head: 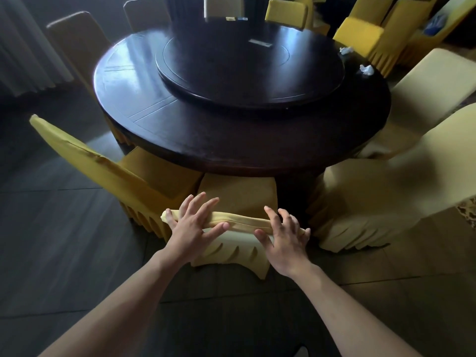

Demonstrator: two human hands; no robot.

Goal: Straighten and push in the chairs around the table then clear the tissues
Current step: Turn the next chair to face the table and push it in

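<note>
At six o'clock, the left hand (192, 226) and right hand (284, 234) rest flat, fingers spread, on the top of a yellow chair (238, 194) tucked under the round worktop (231, 140). Far off at two o'clock, two crumpled tissues (367, 69) lie near the worktop's edge.
</note>
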